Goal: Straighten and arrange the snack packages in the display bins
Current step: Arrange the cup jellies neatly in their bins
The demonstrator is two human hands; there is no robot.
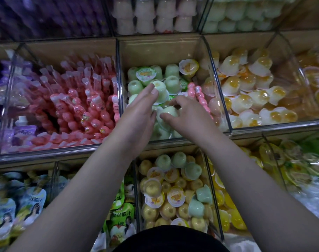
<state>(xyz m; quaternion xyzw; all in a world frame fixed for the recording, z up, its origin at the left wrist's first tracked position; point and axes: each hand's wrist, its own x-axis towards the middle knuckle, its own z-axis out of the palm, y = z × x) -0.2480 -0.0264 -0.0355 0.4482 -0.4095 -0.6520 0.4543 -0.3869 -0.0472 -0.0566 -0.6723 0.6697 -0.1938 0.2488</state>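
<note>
Head view: both hands reach into the middle clear bin of green jelly cups. The left hand lies with fingers extended, loosely together, touching one cup — the right hand curls fingertips around another cup just beside pink candy sticks.

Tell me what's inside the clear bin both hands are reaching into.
The middle bin holds mostly pale green jelly cups, one yellow-lidded cup at the back, and two pink beaded sticks along its right wall. The left hand and right hand hide the cups beneath them.
</note>
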